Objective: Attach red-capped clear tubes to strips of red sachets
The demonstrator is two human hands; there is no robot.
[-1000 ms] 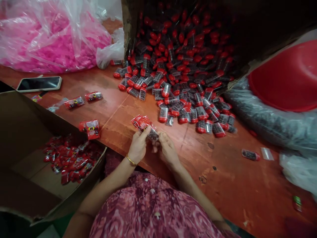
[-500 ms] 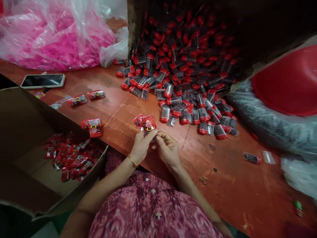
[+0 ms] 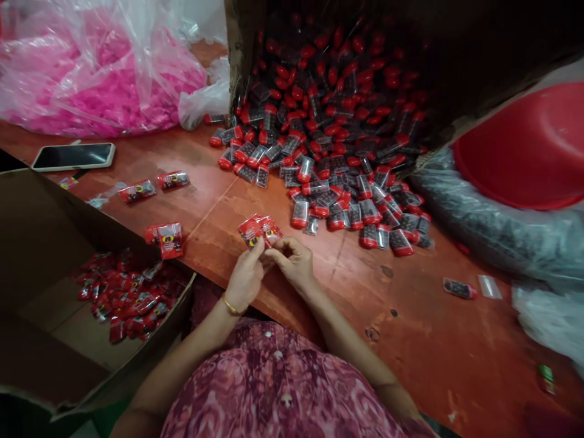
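Note:
Several glossy red printed cards [image 3: 250, 230] are fanned out in my left hand [image 3: 245, 274], the thumb pressed over their lower edge. My right hand [image 3: 294, 263] is closed in a pinch against the lower right side of the cards, and whatever lies between its fingertips is hidden. Beyond my hands, a heap of small clear containers with red ends and dark contents [image 3: 340, 216] spills from a dark cardboard box [image 3: 240, 36]. To the left, small red wrapped packets [image 3: 171, 239] lie on the red-brown table [image 3: 219, 225].
An open carton [image 3: 34, 234] at lower left holds many red packets [image 3: 137, 301]. Behind are a phone [image 3: 73, 156] and a plastic bag of pink pieces [image 3: 114, 91]. A red basin [image 3: 524, 146] rests on a filled bag [image 3: 474, 225] at right. One container [image 3: 458, 288] lies apart.
My right hand has come up and left to the cards. The cards have turned and spread wider in my left hand. The view has shifted slightly.

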